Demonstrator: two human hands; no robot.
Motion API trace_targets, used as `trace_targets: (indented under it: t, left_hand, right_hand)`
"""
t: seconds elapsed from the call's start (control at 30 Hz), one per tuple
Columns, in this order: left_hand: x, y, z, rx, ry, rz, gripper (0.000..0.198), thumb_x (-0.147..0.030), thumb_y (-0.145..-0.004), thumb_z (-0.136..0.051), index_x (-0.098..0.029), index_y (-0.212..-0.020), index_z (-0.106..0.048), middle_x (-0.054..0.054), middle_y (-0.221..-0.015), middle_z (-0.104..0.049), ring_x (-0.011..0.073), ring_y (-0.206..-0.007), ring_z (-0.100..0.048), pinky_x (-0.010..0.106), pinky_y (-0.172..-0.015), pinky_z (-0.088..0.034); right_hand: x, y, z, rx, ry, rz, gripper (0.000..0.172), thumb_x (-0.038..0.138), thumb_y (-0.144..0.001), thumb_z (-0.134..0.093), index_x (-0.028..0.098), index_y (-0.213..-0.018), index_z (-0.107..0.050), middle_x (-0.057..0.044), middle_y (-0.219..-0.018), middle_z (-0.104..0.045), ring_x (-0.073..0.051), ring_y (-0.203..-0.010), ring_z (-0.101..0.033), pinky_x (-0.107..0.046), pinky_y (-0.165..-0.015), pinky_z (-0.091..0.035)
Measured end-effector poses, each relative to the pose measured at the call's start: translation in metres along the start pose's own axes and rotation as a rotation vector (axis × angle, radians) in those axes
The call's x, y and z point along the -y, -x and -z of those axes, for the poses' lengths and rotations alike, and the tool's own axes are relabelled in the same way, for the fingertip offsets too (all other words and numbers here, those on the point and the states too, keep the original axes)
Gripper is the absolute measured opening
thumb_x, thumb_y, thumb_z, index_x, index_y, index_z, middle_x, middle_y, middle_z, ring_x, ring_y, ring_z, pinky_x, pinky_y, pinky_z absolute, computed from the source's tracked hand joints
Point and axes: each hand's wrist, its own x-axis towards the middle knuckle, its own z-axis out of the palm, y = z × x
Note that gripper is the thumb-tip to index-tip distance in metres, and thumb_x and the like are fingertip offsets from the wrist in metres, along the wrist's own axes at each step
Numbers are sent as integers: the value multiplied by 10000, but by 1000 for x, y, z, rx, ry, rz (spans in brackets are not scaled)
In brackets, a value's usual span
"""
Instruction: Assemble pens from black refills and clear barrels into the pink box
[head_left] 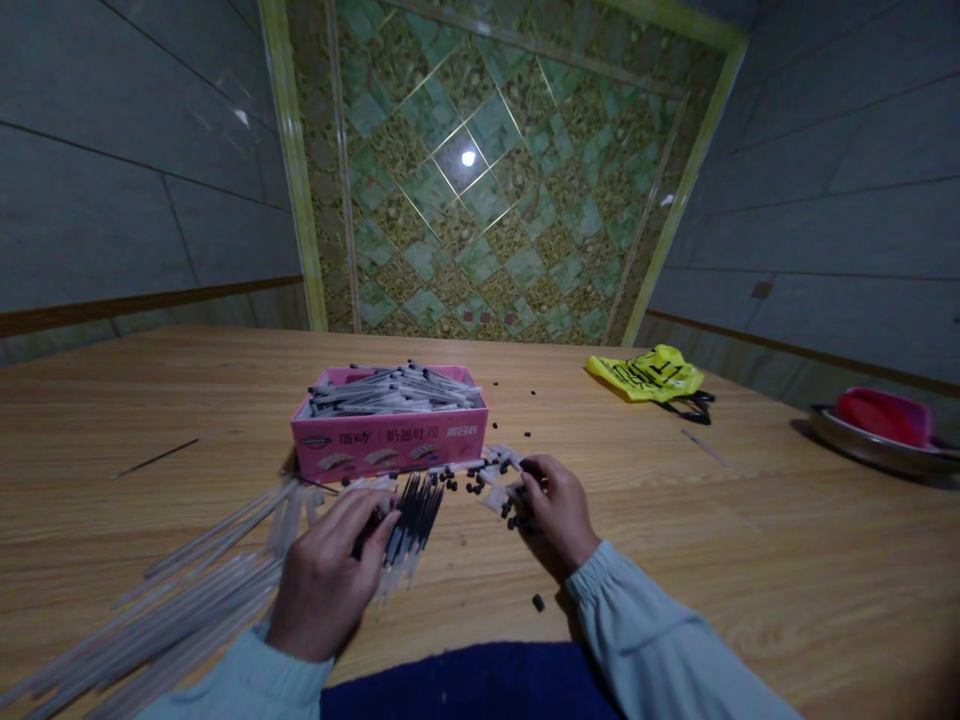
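My left hand (pixel 334 562) is closed in a pinch, with a small pale bit showing at its fingertips; I cannot make out what it is. Right beside those fingers lies a bundle of thin black-tipped rods (pixel 414 520) with clear lower ends. My right hand (pixel 559 505) has its fingers bent together over small clear plastic pieces (pixel 495 497), and what they grip is hidden. Small black caps (pixel 474 488) are scattered between the hands. Behind them stands a pink box (pixel 390 440) heaped with black-tipped clear tubes (pixel 397 388).
Long clear tubes (pixel 172 610) lie in a pile on the wooden table (pixel 675 570) at left. One dark thin rod (pixel 157 457) lies farther back. A yellow bag (pixel 649 374) sits at back right, and a metal bowl (pixel 885 447) holding a red item (pixel 881 415) is at far right.
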Motion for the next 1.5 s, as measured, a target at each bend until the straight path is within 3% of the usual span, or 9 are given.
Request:
trace_targets:
  t: [0.2,0.53,0.9,1.3,1.5]
  left_hand:
    - [4,0,0,-61,-20,-14,103,-141,-793,-609,-182,-887,-607,59,-896,-680,172,-857,-637,267,-789,-470]
    - [9,2,1,-22,-14,-64,135,-125,-774,-624,-177,-897,-604,61,-883,-680,168,-846,-641,255,-781,-473]
    - [18,7,3,-63,-58,-120,121,-106,-743,-644,-191,-823,-616,46,-827,-702,177,-809,-661,270,-771,-492]
    - [21,7,1,-49,-22,-160,192,-91,-749,-636,-192,-908,-598,54,-856,-692,177,-829,-658,270,-788,-494]
    - [21,9,-2,-26,8,-140,203,-87,-759,-630,-191,-928,-589,60,-862,-689,170,-833,-653,269,-786,-496]
  right_hand:
    - [-7,-4,-1,-27,0,-27,181,223,-858,-475,186,-946,-629,-53,-936,-664,-196,-854,-604,-282,-728,-448]
    - [-19,-9,-13,2,38,-50,190,147,-794,-519,171,-934,-645,-77,-917,-652,-220,-893,-580,-310,-777,-437]
    - [-8,-10,-23,46,26,-26,152,139,-800,-540,177,-907,-642,-71,-918,-631,-208,-906,-559,-293,-803,-413]
    - [-5,-12,-23,56,34,3,139,123,-793,-549,165,-885,-645,-75,-892,-634,-213,-879,-559,-306,-789,-410]
    - [1,-13,-19,124,34,57,208,155,-785,-592,199,-976,-661,-71,-1027,-650,-230,-1010,-540,-335,-899,-390]
